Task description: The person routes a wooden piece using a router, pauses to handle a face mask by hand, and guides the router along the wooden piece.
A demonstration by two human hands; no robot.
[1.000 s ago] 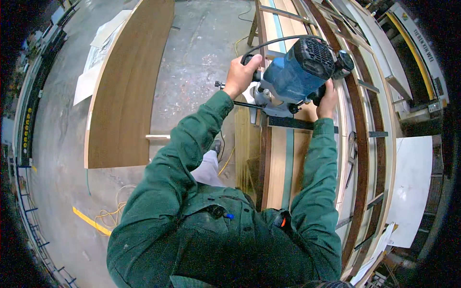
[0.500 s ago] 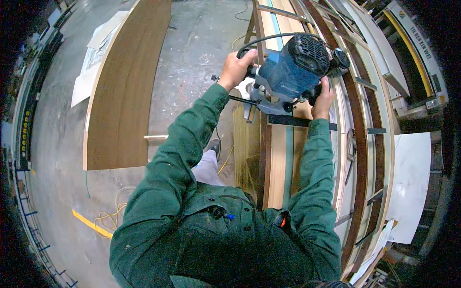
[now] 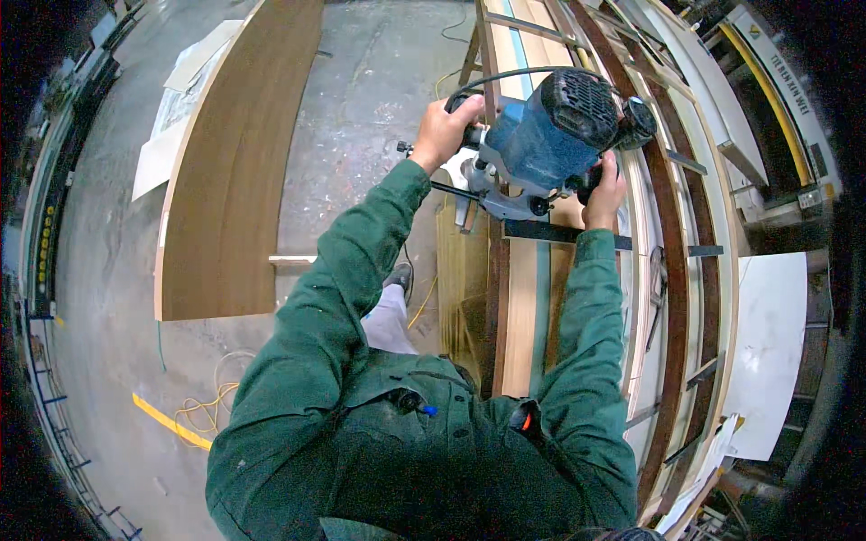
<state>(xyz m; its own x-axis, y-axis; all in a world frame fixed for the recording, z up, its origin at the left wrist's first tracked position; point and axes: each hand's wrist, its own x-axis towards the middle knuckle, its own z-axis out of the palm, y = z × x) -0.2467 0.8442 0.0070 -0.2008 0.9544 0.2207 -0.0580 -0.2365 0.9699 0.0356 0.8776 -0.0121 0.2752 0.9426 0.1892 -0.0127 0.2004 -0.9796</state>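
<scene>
A blue plunge router (image 3: 544, 135) with a black vented top rests over a long wooden workpiece (image 3: 521, 298) that carries a teal strip (image 3: 541, 307). My left hand (image 3: 442, 135) is closed around the router's left handle, with the thumb on top. On the opposite side my right hand (image 3: 604, 194) grips the other black handle. A dark crossbar (image 3: 543, 231) spans the workpiece just on the near side of the router base. The base covers whatever cutter is under it. A black power cord (image 3: 505, 72) arcs over the tool's far side.
Left of me a large brown panel (image 3: 234, 171) stands over the concrete floor (image 3: 352, 108). Dark slatted frames (image 3: 667, 361) run along the right, and a white board (image 3: 767, 352) lies beyond them. A yellow cord (image 3: 209, 408) coils at lower left.
Both hands keep their grip on the router. The view has shifted very slightly; the router sits almost in the same place, a touch lower in the picture.
</scene>
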